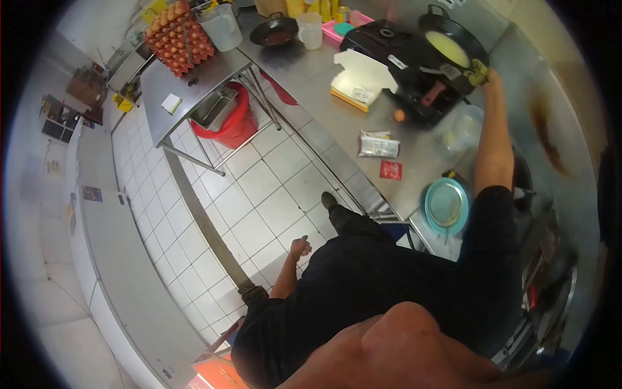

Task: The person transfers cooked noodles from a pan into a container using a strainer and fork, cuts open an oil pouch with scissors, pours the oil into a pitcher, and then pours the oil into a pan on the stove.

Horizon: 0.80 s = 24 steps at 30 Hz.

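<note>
Right hand (492,78), upper right of frame, bunched around yellow-green cloth (478,72) at edge of black pan (465,34) with pale yellow liquid (447,49). Left hand (300,247), lower centre, hangs loosely curled above tiled floor (259,178).

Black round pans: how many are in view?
2 clearly: one pan with pale yellow contents at the black stove, another pan on the steel counter; others may be hidden.
</note>
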{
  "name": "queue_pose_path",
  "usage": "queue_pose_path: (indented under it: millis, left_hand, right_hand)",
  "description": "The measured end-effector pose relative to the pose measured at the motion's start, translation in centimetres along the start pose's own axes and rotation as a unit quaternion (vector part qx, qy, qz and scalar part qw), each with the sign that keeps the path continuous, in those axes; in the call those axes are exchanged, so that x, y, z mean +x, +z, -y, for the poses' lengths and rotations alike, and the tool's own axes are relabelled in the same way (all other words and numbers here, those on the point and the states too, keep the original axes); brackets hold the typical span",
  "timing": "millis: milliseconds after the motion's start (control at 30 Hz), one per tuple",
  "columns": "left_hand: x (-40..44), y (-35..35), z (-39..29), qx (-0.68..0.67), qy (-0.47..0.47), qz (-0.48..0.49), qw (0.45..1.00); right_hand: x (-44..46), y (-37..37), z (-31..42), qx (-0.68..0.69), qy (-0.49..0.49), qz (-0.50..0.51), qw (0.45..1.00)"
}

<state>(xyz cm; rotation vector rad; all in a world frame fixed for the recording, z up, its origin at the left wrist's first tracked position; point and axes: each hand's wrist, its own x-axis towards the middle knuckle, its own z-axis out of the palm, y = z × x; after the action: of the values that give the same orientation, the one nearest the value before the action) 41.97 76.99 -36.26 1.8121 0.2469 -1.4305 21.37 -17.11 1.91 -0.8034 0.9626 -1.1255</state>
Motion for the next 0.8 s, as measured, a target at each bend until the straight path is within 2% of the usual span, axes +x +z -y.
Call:
queue_pose_path:
  millis: [100, 133, 200, 267, 300, 367, 433, 533, 700, 800]
  left_hand:
    - [-1.7, -2.5, -1.4, -0.039, 0.001, -0.067, 0.997]
    - [-2.3, -3.3, -1.7, -0.063, 0.016, -0.080, 0.995]
    - [-2.5, -4.9, -0.4, -0.016, 0.127, -0.113, 0.985]
    - [-2.8, -5.8, -0.9, 0.022, 0.167, -0.145, 0.975]
    - [-3.6, -6.1, -1.6, 0.037, 0.150, -0.163, 0.975]
    - [-3.8, -6.6, -2.5, -0.035, 0.077, -0.182, 0.980]
    - [-3.5, -7.1, -2.9, -0.205, -0.033, -0.182, 0.961]
    - [-2.6, -7.2, -2.8, -0.266, -0.047, -0.191, 0.944]
    - [-5.2, -6.0, -6.8, -0.188, -0.027, -0.227, 0.955]
    - [-4.8, -5.6, -7.5, -0.211, -0.017, -0.219, 0.953]
  right_hand:
    - [-5.6, 11.0, -2.1, -0.013, 0.057, -0.076, 0.995]
    - [-6.6, 13.9, -3.1, -0.016, 0.044, -0.105, 0.993]
    - [-7.6, 18.5, -4.9, -0.027, 0.018, -0.164, 0.986]
    - [-7.0, 22.8, -6.9, 0.032, 0.033, -0.205, 0.978]
    - [-6.0, 24.4, -7.9, 0.060, 0.041, -0.224, 0.972]
    - [-3.1, 26.5, -10.4, 0.049, 0.060, -0.235, 0.969]
    - [-1.9, 28.8, -11.9, 0.046, 0.064, -0.230, 0.970]
    - [-1.5, 30.4, -14.3, 0.059, 0.053, -0.205, 0.976]
    - [6.4, 28.9, -19.0, 0.045, 0.047, -0.160, 0.985]
    - [5.0, 29.4, -18.2, 0.012, 0.069, -0.168, 0.983]
